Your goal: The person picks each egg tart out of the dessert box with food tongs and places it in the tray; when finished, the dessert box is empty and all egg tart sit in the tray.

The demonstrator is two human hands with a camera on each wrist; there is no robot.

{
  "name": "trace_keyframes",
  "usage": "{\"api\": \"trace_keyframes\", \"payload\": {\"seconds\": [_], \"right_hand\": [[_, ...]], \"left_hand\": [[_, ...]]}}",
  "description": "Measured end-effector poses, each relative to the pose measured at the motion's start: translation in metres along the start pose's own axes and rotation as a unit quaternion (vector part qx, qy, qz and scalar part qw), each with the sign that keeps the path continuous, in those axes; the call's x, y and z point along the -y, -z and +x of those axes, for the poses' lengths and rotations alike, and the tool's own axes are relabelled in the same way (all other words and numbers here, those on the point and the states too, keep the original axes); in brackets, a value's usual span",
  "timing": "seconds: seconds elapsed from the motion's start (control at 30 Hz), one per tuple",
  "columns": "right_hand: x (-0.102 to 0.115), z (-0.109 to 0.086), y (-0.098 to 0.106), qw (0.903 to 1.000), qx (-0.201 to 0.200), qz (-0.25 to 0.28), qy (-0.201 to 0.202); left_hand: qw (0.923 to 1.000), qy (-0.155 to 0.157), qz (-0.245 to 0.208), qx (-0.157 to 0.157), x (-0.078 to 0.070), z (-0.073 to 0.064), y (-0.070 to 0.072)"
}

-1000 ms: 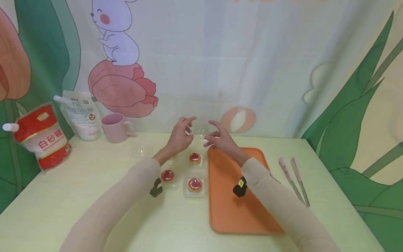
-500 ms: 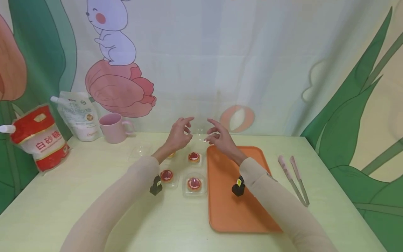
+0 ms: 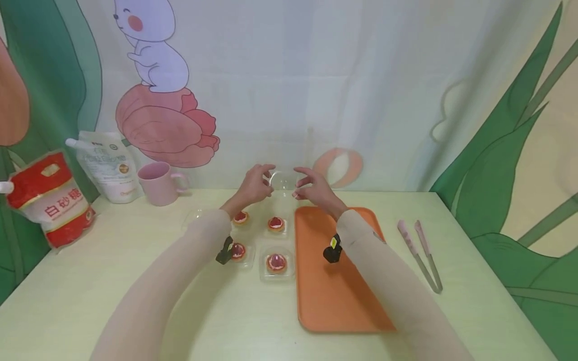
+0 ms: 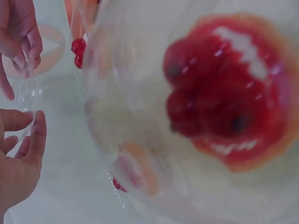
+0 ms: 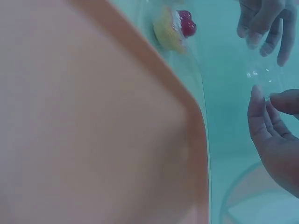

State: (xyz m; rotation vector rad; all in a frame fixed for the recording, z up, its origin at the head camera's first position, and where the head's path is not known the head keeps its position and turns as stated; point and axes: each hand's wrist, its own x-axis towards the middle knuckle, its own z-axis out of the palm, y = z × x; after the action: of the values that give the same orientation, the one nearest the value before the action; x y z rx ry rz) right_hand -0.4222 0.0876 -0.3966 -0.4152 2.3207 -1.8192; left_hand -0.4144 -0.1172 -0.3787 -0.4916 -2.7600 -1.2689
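A clear plastic dome lid (image 3: 283,181) is held up between both hands near the back of the table. My left hand (image 3: 254,185) pinches its left edge between thumb and fingers. On the opposite edge, my right hand (image 3: 317,191) pinches it in the same way. Below the hands sit several small red-topped fruit tarts in clear plastic packs; the tart (image 3: 276,224) at the back right and the tart (image 3: 241,217) at the back left are nearest. The tart (image 3: 277,263) in front lies under a clear dome. My left forearm partly covers the tart (image 3: 238,251) at front left.
An orange tray (image 3: 338,311) lies under the right forearm, with tongs (image 3: 422,255) to its right. At the back left stand a pink mug (image 3: 158,184), a white pouch (image 3: 108,168) and a red sugar bag (image 3: 51,198). Another clear plastic piece (image 3: 193,216) is by the left sleeve.
The hands have come up slightly and the lid between them now shows as a raised round dome. The head view has shifted a little, uncovering the back left tart.
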Motion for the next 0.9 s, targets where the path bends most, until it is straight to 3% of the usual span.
{"api": "trace_keyframes", "payload": {"seconds": [0.2,0.4,0.6,0.9], "right_hand": [[-0.002,0.008,-0.001,0.9992,-0.002,0.004,-0.041],[-0.007,0.011,-0.004,0.9955,-0.009,-0.015,-0.093],[-0.007,0.014,-0.007,0.9941,-0.012,-0.021,-0.105],[-0.008,0.016,-0.011,0.9939,-0.01,-0.017,-0.109]], "left_hand": [[0.998,0.028,0.046,0.034,0.004,0.013,0.0],[0.9909,0.062,0.084,0.085,0.004,0.018,0.0],[0.9813,0.096,0.113,0.123,-0.002,0.019,0.004],[0.966,0.148,0.112,0.18,-0.01,0.019,0.007]]}}
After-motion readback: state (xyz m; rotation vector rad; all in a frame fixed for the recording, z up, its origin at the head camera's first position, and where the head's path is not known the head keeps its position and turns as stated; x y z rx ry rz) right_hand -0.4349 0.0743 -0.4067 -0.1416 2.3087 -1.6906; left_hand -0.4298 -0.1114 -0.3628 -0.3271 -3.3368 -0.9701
